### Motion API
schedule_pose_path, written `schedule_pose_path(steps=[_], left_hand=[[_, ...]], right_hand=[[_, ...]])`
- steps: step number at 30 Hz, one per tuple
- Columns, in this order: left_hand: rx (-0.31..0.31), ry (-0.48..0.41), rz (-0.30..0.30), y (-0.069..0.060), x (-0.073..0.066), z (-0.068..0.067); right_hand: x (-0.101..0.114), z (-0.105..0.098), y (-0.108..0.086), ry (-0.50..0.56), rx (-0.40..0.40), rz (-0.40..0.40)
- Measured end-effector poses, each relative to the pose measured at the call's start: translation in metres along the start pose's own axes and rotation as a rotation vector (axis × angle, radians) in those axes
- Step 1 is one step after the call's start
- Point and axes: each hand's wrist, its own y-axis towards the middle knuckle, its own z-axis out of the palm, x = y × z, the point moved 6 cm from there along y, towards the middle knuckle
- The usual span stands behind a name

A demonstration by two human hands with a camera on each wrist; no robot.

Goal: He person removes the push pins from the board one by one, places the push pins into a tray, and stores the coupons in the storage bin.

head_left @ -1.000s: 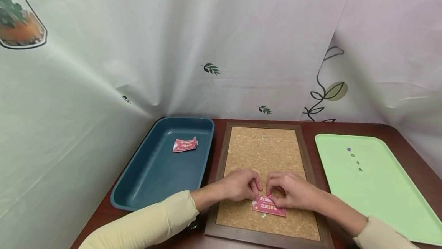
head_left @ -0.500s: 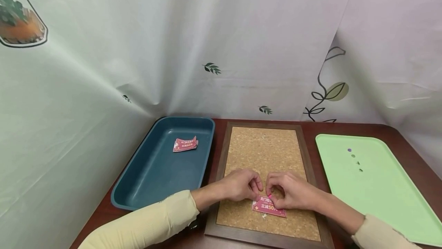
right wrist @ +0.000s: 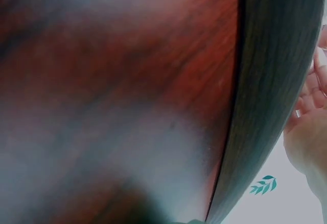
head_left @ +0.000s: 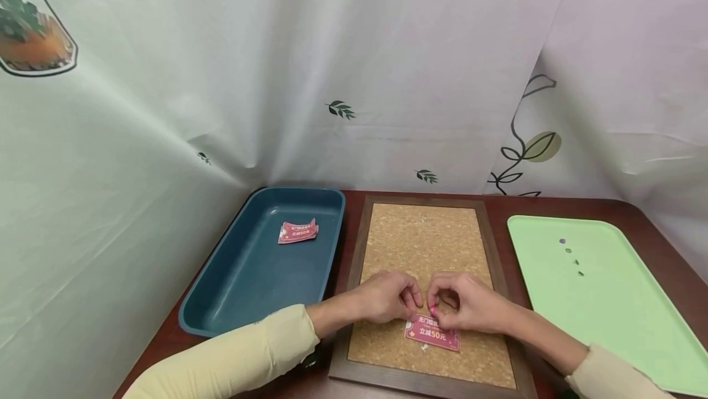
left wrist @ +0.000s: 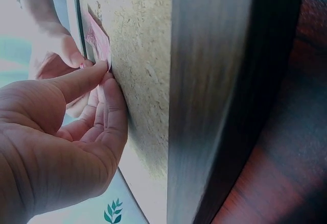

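A pink coupon (head_left: 434,332) with white print lies on the lower part of a framed cork board (head_left: 423,242). My left hand (head_left: 389,296) pinches its upper left corner between thumb and finger; the left wrist view shows the coupon (left wrist: 99,41) tilted up off the cork. At its top edge, my right hand (head_left: 470,302) pinches a small pink pushpin (head_left: 432,309), mostly covered by the fingertips. Whether the pin's point touches the paper is hidden. Only part of a hand (right wrist: 309,117) shows at the right wrist view's edge.
Left of the board stands a deep blue tray (head_left: 243,276) holding a few more pink coupons (head_left: 298,232). A light green tray (head_left: 603,325) with several small pins (head_left: 568,251) lies to the right. Small clear pins (head_left: 424,347) sit on the cork. A patterned curtain hangs behind.
My right hand has lifted slightly with the pink pushpin, uncovering more of the coupon's print. The left hand keeps its pinch on the corner.
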Motion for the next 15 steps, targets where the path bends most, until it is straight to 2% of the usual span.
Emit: schedule_pose_path(steps=[8, 15], left_hand=[[-0.017, -0.01, 0.006, -0.005, -0.009, -0.005], [-0.015, -0.089, 0.015, -0.011, -0.018, -0.027]], right_hand=[[0.002, -0.003, -0.003, 0.064, -0.006, 0.025], [0.008, -0.016, -0.005, 0.048, -0.05, 0.049]])
